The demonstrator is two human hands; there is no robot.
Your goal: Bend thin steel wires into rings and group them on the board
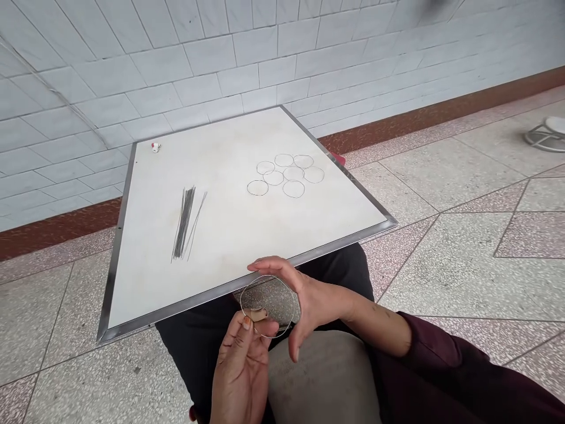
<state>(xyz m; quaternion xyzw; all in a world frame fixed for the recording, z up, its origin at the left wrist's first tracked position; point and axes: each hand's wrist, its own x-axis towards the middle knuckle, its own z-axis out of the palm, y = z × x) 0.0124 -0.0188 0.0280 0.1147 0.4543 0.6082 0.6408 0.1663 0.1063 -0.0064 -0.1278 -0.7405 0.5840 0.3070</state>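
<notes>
My left hand [244,359] pinches a thin wire ring [293,306] at its lower left edge, just below the table's front rim. Around the ring's right side curves my right hand [309,300], its thumb and fingers spread apart. On the white table [229,235] lies a bundle of straight dark wires [183,224] at the left, with a few loose ones beside it. Several wire rings [293,188] form a cluster towards the right, some touching or overlapping.
A small white and red object [156,147] sits at the table's back left corner. The metal-edged table stands near a tiled wall [203,88]. A round stool [547,138] is on the floor at the far right.
</notes>
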